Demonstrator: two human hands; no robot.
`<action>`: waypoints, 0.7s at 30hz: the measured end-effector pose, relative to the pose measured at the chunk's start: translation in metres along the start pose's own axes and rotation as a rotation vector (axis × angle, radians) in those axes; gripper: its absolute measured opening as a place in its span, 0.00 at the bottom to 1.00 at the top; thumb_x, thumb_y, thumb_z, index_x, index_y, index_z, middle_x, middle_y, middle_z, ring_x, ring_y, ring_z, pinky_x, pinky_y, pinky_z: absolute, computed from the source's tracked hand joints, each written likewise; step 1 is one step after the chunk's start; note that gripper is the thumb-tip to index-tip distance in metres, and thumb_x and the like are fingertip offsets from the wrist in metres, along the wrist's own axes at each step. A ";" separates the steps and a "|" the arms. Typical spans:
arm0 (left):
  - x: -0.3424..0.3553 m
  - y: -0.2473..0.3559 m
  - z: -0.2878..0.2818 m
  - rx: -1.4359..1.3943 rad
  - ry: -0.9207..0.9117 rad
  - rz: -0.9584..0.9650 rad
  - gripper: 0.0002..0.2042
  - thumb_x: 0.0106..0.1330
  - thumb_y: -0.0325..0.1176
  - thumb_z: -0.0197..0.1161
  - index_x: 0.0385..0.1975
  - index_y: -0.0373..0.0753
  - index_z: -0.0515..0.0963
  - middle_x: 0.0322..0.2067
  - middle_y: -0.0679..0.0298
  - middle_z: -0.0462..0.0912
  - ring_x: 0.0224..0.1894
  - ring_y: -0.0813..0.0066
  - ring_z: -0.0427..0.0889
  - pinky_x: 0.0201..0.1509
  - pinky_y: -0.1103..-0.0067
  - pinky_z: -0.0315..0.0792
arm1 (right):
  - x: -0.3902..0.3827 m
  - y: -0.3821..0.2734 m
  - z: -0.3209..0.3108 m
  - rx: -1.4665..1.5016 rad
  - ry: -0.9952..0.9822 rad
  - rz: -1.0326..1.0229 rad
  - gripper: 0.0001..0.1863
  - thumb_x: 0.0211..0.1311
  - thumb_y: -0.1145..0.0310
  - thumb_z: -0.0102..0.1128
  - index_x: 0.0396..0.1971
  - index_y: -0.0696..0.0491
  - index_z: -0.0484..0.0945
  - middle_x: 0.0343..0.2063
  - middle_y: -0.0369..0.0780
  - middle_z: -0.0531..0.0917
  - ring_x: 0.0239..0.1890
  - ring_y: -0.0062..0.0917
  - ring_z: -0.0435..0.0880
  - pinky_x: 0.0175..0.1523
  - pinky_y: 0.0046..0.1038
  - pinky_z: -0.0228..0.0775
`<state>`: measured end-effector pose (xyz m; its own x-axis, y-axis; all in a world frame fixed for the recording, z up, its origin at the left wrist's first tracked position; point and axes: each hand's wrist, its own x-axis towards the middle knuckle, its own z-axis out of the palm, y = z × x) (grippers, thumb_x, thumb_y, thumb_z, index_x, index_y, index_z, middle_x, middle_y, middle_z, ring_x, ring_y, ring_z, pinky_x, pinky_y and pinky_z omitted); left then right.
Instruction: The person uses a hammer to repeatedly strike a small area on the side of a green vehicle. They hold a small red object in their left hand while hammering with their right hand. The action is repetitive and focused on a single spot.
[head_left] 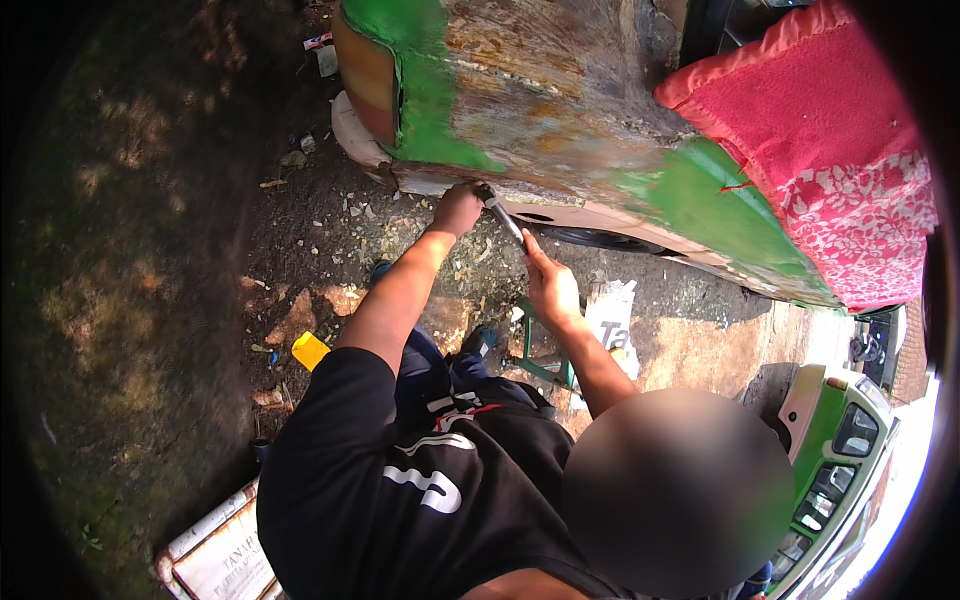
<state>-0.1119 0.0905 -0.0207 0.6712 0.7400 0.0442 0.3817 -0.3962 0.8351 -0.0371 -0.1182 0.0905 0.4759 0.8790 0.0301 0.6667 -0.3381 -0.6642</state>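
My right hand (552, 288) is closed round the lower end of a hammer-like tool (508, 219) with a silvery shaft and a dark head. The dark head meets my left hand (458, 208), whose fingers are curled closed. What that hand grips, if anything, is hidden. It lies against the lower edge of a worn vehicle body (560, 110), patched in green, brown and bare rusty metal. A pale lower strip (570, 214) runs along the body beside the tool, with a dark wheel (605, 240) partly showing beneath it.
A pink flowered cloth (800, 140) hangs over the vehicle at the right. A green stool frame (545, 370) and a white printed sheet (610, 312) lie near my right forearm. At the left are a yellow object (310, 350) and a framed white board (225, 555). A green-and-white bus (830, 480) stands lower right.
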 end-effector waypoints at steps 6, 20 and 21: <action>0.003 -0.003 0.011 0.002 0.099 0.024 0.10 0.66 0.38 0.54 0.36 0.42 0.81 0.33 0.50 0.82 0.38 0.46 0.80 0.39 0.62 0.73 | -0.024 0.000 -0.001 0.239 0.279 -0.123 0.24 0.67 0.79 0.50 0.63 0.52 0.68 0.49 0.52 0.80 0.46 0.24 0.83 0.49 0.24 0.72; -0.018 0.001 0.038 -0.113 0.221 -0.064 0.08 0.63 0.28 0.55 0.36 0.43 0.82 0.31 0.60 0.85 0.34 0.63 0.84 0.37 0.72 0.74 | -0.038 0.020 0.018 0.291 0.006 0.226 0.24 0.66 0.74 0.55 0.62 0.45 0.70 0.45 0.54 0.80 0.44 0.40 0.85 0.46 0.32 0.76; -0.022 0.000 0.035 -0.125 0.186 -0.064 0.07 0.62 0.27 0.55 0.35 0.42 0.81 0.29 0.61 0.84 0.32 0.63 0.83 0.37 0.73 0.74 | -0.044 0.022 0.014 0.287 0.104 0.092 0.24 0.66 0.74 0.55 0.62 0.47 0.69 0.49 0.53 0.79 0.49 0.35 0.83 0.50 0.29 0.75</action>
<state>-0.1044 0.0554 -0.0402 0.5149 0.8535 0.0796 0.3307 -0.2834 0.9002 -0.0514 -0.1596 0.0639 0.5925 0.8051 0.0266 0.4362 -0.2929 -0.8508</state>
